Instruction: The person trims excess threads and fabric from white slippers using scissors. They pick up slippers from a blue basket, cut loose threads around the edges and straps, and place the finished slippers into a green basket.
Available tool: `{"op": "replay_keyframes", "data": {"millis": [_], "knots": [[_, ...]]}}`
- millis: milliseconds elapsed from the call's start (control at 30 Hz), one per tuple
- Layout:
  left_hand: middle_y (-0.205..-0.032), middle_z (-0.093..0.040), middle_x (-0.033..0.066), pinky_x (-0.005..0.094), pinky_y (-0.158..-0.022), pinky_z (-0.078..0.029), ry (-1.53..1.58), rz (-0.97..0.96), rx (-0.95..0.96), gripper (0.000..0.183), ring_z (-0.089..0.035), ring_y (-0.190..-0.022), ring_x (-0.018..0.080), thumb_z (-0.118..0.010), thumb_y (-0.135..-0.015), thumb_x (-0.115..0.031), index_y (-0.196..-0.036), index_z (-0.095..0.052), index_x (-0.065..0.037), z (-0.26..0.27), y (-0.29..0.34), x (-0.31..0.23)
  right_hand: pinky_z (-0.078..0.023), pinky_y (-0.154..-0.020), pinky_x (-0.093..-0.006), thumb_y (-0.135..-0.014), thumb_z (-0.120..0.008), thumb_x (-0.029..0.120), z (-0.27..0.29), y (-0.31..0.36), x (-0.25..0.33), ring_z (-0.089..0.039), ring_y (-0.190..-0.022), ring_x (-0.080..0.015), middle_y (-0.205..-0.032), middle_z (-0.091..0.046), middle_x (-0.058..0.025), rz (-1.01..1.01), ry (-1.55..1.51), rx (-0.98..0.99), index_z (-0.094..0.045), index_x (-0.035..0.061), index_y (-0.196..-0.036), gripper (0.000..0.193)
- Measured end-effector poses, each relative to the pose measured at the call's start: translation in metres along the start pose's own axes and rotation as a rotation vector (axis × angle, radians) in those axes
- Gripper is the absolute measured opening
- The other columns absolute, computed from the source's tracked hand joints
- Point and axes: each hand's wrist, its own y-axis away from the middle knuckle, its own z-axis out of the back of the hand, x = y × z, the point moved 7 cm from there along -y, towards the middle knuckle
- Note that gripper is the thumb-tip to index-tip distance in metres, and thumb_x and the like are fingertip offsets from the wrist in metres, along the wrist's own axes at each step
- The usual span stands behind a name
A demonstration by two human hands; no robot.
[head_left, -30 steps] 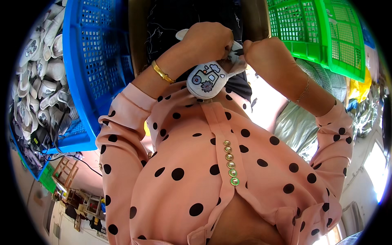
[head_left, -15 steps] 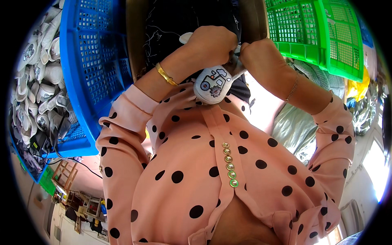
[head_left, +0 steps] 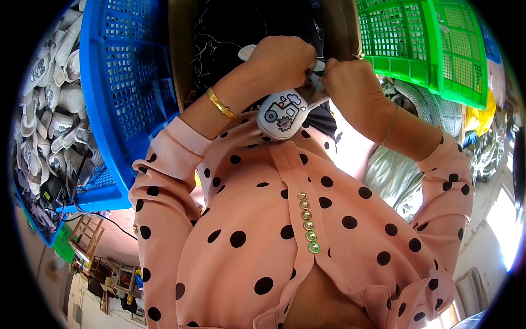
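A small white cloth shoe [head_left: 278,122] with an embroidered vehicle and gear on its toe hangs close to my body, toe toward me. My left hand [head_left: 286,59], a gold bangle on its wrist, is closed at the shoe's upper part, knuckles up. Facing it, my right hand [head_left: 355,82] is closed on the shoe's opening edge or strap; its fingertips are mostly hidden. A sliver of pale material shows between the two hands. Past my left forearm, a white oval piece [head_left: 246,52] sticks out; I cannot tell whether it belongs to the shoe.
To the left stands a blue perforated crate [head_left: 104,109], with a heap of similar white shoes [head_left: 57,115] beyond it. A green crate [head_left: 427,60] is at the upper right, above grey fabric [head_left: 392,170]. Dark cloth with loose threads [head_left: 235,27] lies ahead.
Both hands and the shoe have shifted slightly. The shoe's toe has swung a little to the left, and my right hand has dropped slightly toward me. Both hands remain closed.
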Motion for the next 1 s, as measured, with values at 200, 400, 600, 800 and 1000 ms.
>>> {"op": "replay_keyframes", "data": {"millis": [200, 400, 600, 800, 1000], "knots": [[-0.069, -0.067, 0.0123, 0.0396, -0.062, -0.053, 0.005, -0.027, -0.017, 0.013, -0.066, -0.067, 0.0311, -0.068, -0.073, -0.018, -0.081, -0.076, -0.011, 0.001, 0.001, -0.002, -0.036, -0.043, -0.0296, -0.074, -0.071, 0.015, -0.003, -0.001, 0.001, -0.063, -0.065, -0.0126, -0.079, -0.058, 0.0020, -0.056, -0.012, 0.019, -0.072, 0.0149, -0.083, 0.009], [-0.069, -0.068, 0.0124, 0.0395, -0.063, -0.053, -0.005, -0.010, -0.003, 0.014, -0.067, -0.068, 0.0316, -0.068, -0.074, -0.019, -0.082, -0.077, -0.012, 0.000, 0.000, -0.002, -0.032, -0.042, -0.0288, -0.068, -0.073, 0.017, 0.001, -0.002, 0.003, -0.060, -0.059, -0.0121, -0.066, -0.054, 0.0051, -0.005, 0.033, 0.005, -0.070, 0.0171, -0.076, 0.008], [-0.075, -0.070, 0.0105, 0.0387, -0.066, -0.054, -0.020, -0.014, -0.042, 0.018, -0.067, -0.071, 0.0313, -0.069, -0.074, -0.018, -0.090, -0.078, -0.015, -0.007, 0.003, 0.002, -0.029, -0.042, -0.0283, -0.061, -0.075, 0.016, -0.003, -0.010, 0.008, -0.052, -0.050, -0.0107, -0.054, -0.045, 0.0090, 0.067, 0.092, 0.036, -0.065, 0.0203, -0.068, 0.012], [-0.096, -0.071, 0.0084, 0.0359, -0.072, -0.055, 0.035, 0.008, 0.013, 0.017, -0.068, -0.083, 0.0263, -0.068, -0.078, -0.019, -0.092, -0.077, -0.013, -0.007, 0.014, 0.006, -0.029, -0.042, -0.0283, -0.061, -0.075, 0.017, 0.002, -0.008, 0.010, -0.053, -0.051, -0.0106, -0.055, -0.046, 0.0080, 0.075, 0.080, -0.019, -0.065, 0.0197, -0.068, 0.013], [-0.117, -0.064, 0.0140, 0.0339, -0.091, -0.049, 0.952, 0.047, -0.599, 0.026, -0.062, -0.101, 0.0226, -0.057, -0.095, -0.010, -0.120, -0.061, -0.004, 0.040, 0.048, 0.064, -0.044, -0.044, -0.0268, -0.089, -0.064, 0.036, 0.032, 0.018, -0.006, -0.063, -0.051, -0.0179, -0.055, -0.058, -0.0034, -0.033, -0.159, -0.215, -0.059, 0.0089, -0.077, 0.030]]}}
